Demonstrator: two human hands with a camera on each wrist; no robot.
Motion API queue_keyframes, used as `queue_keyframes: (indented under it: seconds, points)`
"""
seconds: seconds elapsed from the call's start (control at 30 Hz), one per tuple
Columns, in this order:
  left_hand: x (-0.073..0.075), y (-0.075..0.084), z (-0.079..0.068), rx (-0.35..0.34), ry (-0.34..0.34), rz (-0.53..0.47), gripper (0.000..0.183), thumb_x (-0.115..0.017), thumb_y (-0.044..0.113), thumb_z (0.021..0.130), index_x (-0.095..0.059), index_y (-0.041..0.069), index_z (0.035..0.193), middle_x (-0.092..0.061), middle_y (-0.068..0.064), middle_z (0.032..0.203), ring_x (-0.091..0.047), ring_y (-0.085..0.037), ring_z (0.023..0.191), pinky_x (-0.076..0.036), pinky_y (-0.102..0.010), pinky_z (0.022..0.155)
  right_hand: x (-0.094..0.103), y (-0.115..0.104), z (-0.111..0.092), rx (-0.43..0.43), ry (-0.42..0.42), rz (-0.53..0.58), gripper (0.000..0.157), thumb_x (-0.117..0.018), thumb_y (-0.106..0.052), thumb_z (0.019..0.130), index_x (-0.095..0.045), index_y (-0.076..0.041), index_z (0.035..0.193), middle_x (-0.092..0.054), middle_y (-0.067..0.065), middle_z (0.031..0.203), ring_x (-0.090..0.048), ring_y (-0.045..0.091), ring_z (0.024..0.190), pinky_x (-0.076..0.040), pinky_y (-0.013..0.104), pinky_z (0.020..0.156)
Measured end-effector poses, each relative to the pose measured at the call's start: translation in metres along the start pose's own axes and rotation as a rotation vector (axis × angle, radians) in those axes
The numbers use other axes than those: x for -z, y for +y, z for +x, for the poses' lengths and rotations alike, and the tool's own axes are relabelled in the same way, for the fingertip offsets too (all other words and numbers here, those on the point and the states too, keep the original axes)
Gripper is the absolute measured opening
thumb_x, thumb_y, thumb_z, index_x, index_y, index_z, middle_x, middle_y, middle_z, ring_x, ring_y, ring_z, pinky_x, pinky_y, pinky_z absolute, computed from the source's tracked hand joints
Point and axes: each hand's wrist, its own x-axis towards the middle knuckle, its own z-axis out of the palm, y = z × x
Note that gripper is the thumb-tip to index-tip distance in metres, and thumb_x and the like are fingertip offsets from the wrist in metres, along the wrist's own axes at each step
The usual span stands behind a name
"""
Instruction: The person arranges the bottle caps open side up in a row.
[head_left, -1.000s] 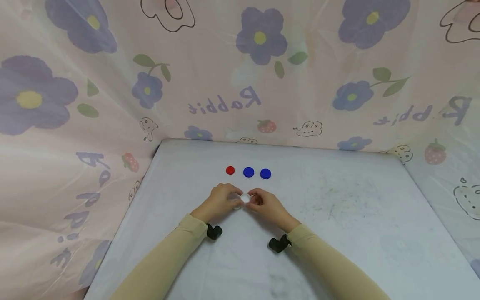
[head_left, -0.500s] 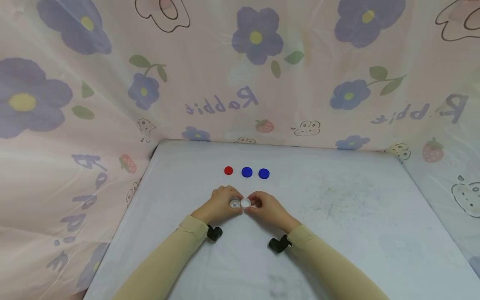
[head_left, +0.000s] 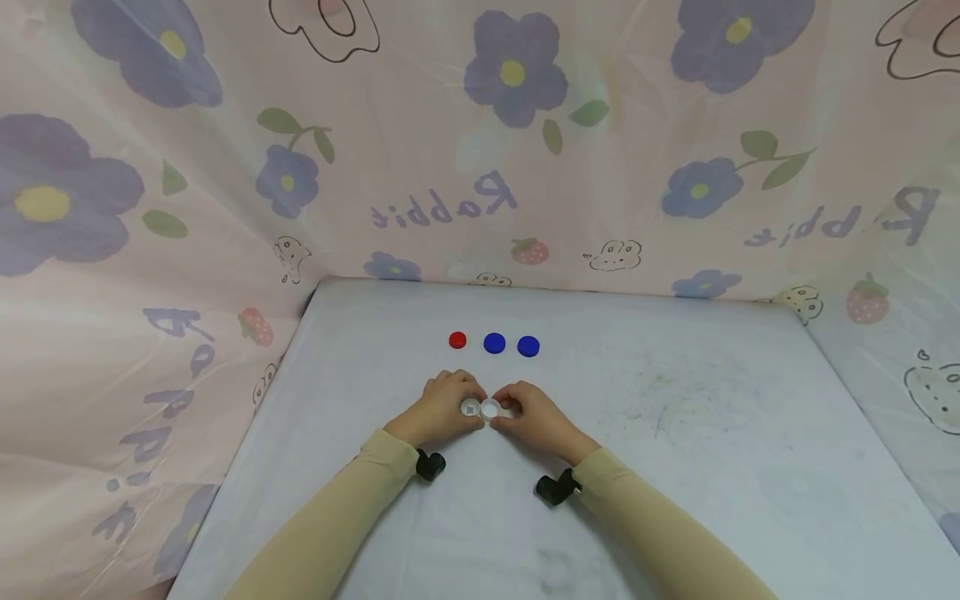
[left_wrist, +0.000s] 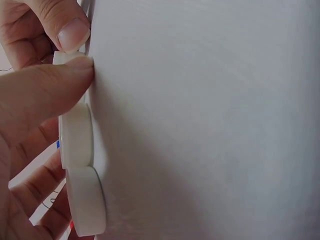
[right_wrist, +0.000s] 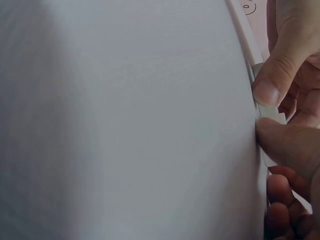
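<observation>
In the head view, my left hand (head_left: 442, 406) curves round a small white round cap (head_left: 470, 407) with a greyish square mark in its middle. My right hand (head_left: 536, 417) pinches a white cap (head_left: 490, 409), its hollow inside facing up, right beside the first. Both thumbs nearly meet over a white rim in the left wrist view, where two white caps, one (left_wrist: 76, 136) nearer the thumb and another (left_wrist: 86, 201) below it, stand in a row by my left fingers. The right wrist view shows my right thumb (right_wrist: 267, 92) on a pale edge (right_wrist: 270, 111).
Beyond the hands lie a red round cap (head_left: 457, 340) and two blue ones, the first (head_left: 494, 343) beside the second (head_left: 528, 346), on the white tabletop (head_left: 675, 500). A flower-printed curtain (head_left: 442, 142) rises behind the table and at its sides.
The right hand's white cap has come nearer to me and now sits beside the marked cap, which shows more clearly between the left fingers. During the last half second the hands barely move.
</observation>
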Motion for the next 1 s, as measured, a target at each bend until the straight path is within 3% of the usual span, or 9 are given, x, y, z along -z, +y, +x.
queue_keyframes:
  seconds: [0.43,0.73,1.0]
  points:
    - [-0.001,-0.001,0.000,0.001,0.003,-0.003,0.033,-0.078,0.032,0.082,-0.069,0.019,0.110,-0.056,0.002,0.121,-0.045,-0.022,0.112,-0.032,-0.042,0.095,0.004,0.000,0.000,-0.017,-0.036,-0.010,0.036,-0.079,-0.026,0.083,-0.066,-0.013,0.113,-0.059,-0.005,0.097,-0.052,0.013,0.088,-0.045,0.034,0.080]
    - [0.012,-0.001,-0.006,0.090,-0.004,-0.156,0.053,-0.075,0.043,0.082,-0.061,0.019,0.127,-0.057,0.004,0.128,-0.047,-0.023,0.121,-0.034,-0.047,0.103,0.022,-0.006,0.003,-0.074,-0.060,0.014,0.043,-0.077,-0.033,0.083,-0.063,-0.017,0.120,-0.061,-0.004,0.101,-0.054,0.014,0.089,-0.046,0.034,0.079]
    - [0.030,-0.008,-0.006,0.160,0.073,-0.290,0.056,-0.076,0.043,0.082,-0.058,0.021,0.131,-0.054,0.003,0.130,-0.047,-0.021,0.122,-0.039,-0.045,0.102,0.030,-0.012,0.018,-0.077,-0.004,0.056,0.047,-0.077,-0.035,0.084,-0.062,-0.013,0.122,-0.062,-0.003,0.103,-0.056,0.016,0.090,-0.048,0.033,0.077]
